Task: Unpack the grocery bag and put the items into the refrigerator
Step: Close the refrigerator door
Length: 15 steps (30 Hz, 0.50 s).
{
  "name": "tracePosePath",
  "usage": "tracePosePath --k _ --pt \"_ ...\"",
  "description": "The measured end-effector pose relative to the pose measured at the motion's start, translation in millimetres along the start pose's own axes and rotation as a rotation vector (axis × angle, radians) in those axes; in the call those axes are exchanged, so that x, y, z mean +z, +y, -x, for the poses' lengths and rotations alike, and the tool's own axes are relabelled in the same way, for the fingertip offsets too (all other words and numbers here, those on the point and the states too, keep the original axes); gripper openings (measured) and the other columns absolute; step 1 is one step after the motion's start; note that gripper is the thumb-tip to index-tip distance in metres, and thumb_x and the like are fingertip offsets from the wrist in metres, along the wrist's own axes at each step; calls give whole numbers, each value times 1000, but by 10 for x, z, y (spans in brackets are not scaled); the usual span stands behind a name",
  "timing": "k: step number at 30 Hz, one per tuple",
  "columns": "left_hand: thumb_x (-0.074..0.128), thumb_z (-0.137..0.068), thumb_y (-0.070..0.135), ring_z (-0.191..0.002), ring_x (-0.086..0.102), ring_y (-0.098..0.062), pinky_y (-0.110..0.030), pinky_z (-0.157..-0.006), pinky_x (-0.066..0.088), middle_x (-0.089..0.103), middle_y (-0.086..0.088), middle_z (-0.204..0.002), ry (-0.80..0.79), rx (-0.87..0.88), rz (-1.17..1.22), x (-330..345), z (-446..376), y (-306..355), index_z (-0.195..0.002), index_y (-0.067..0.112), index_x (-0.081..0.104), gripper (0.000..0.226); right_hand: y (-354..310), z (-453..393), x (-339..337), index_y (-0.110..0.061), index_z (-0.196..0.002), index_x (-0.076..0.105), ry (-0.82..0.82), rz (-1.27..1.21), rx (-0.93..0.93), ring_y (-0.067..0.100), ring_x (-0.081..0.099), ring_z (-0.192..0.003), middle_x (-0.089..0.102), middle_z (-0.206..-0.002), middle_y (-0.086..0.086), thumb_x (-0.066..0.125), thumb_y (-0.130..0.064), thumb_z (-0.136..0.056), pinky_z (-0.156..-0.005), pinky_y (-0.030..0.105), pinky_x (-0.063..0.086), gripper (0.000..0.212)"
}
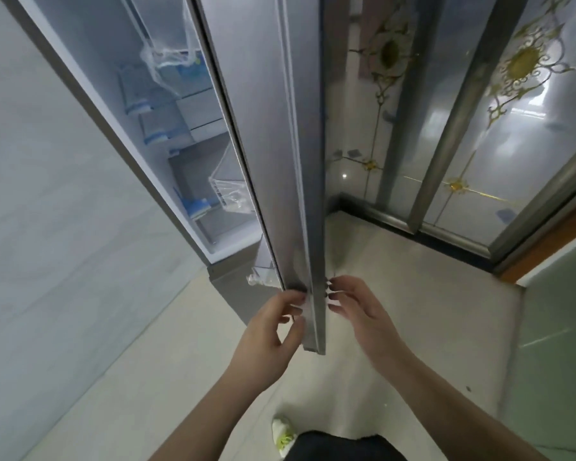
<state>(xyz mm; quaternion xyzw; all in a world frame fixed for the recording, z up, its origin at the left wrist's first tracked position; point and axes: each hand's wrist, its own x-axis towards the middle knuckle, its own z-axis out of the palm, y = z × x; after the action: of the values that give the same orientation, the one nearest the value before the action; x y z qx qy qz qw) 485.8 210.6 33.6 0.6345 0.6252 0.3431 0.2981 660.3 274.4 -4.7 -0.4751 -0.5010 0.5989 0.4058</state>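
refrigerator door (280, 144) top cut off by frame edge, shelf contents (167, 94) blurred, shoe (283, 434) partly hidden

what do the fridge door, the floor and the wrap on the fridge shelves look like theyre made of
Fridge door: looks like brushed or satin-coated metal, grey with a soft, even sheen; painted steel or plastic skin cannot be ruled out.
Floor: seemingly glazed ceramic tile, pale beige, smooth, with dull reflections.
Wrap: thin clear plastic film, crinkled, with white glints along the folds.
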Motion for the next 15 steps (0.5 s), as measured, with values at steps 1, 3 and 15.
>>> tracePosePath --k 1,3,15 --pt "53 -90 28 -99 62 -6 -25 -86 50 65 16 -105 38 -17 -7 -44 -4 -36 -115 34 54 25 -18 -30 81 -35 -106 65 -41 41 0 19 62 -109 66 -110 -5 50 -24 -93 -102 48 45 22" --pt "57 -90 26 -97 63 -5 -25 -85 50 66 16 -103 123 -66 -5 -136 -17 -128 -112 32 55 22 -61 -100 254 -38 -111 62 -112 113 -3 10 61 -112 66 -114 -12 51 -24 -97 -102 42 46 23" --pt "66 -86 38 -86 63 -4 -22 -72 49 66 13 -94 461 -203 -292 -958 -399 -679 -104 23 57 24 -529 -590 1228 -35 -146 30 -291 617 -464 -6 23 -139 26 -153 -20 50 -29 -98 -111 17 30 52"
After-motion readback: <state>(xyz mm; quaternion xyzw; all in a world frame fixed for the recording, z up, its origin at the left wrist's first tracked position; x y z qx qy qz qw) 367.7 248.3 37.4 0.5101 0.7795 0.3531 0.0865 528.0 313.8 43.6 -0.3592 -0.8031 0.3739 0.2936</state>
